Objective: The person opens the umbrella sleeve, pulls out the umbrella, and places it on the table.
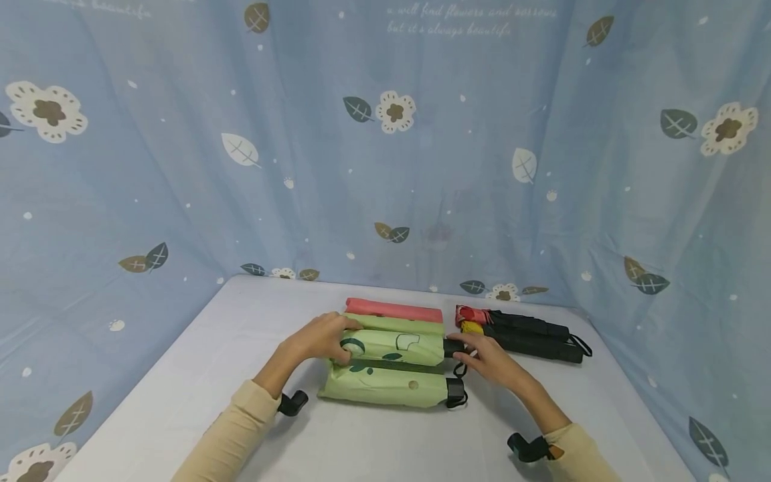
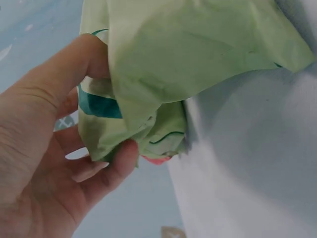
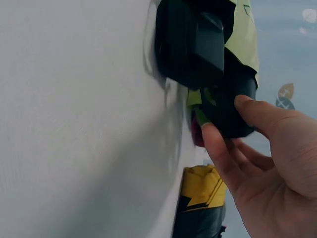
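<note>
My left hand (image 1: pixel 322 338) grips the left end of a folded green umbrella (image 1: pixel 394 348), which lies crosswise between my hands. In the left wrist view the fingers hold the loose cloth (image 2: pixel 101 131) at that end. On its other end, my right hand (image 1: pixel 490 358) pinches the black handle (image 3: pixel 240 109) between thumb and fingers. Another folded green umbrella (image 1: pixel 385 387) lies just in front, its black handle (image 1: pixel 456 391) and wrist loop pointing right. Right behind the held one, a further strip of green cloth (image 1: pixel 397 325) shows, partly covered.
A folded red umbrella (image 1: pixel 394 309) lies at the back of the row. To the right are a black folded umbrella with a red end (image 1: pixel 530 325) and one with a yellow end (image 1: pixel 536 345). A blue patterned curtain (image 1: pixel 458 167) surrounds the white table (image 1: pixel 385 448).
</note>
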The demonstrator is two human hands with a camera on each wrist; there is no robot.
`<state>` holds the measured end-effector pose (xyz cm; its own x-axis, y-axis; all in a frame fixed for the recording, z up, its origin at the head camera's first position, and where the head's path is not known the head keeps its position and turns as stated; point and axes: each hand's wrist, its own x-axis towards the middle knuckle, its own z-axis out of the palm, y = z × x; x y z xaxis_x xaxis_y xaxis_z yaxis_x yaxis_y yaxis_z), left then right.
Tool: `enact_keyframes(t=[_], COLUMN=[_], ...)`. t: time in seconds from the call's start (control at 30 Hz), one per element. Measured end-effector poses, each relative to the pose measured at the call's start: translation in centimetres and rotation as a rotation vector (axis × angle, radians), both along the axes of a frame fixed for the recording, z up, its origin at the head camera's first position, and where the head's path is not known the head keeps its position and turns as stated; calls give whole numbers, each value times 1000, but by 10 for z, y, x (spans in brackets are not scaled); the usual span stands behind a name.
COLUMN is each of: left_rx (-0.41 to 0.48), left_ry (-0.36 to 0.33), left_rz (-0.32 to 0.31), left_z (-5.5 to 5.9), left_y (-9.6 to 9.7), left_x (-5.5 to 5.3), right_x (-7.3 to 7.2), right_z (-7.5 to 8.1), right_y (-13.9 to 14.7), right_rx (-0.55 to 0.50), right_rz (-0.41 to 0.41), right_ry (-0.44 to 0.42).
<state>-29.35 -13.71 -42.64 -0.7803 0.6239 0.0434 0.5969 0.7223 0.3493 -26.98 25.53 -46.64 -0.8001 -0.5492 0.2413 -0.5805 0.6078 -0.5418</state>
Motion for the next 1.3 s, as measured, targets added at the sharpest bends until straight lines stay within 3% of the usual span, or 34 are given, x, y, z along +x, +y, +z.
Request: enact_keyframes(t=[0.4, 0.6, 0.87, 1.1, 1.3], left_rx=[77, 135, 266, 321, 364], left_ry=[9, -8, -56, -14, -4], left_rz=[-18, -22, -65, -81, -102], left_z=[-2, -4, -16, -25, -26], left_y=[2, 1, -1, -2, -2], left_x=[-1, -1, -6, -8, -7], right_x=[6, 6, 7, 9, 9], right_z=[4, 4, 4, 4, 2], right_y=[-8, -9, -10, -13, -12], right_rx=[61, 116, 108, 91, 99], right_rz=[-124, -102, -120, -141, -180], right_ry=[113, 162, 161, 153, 124])
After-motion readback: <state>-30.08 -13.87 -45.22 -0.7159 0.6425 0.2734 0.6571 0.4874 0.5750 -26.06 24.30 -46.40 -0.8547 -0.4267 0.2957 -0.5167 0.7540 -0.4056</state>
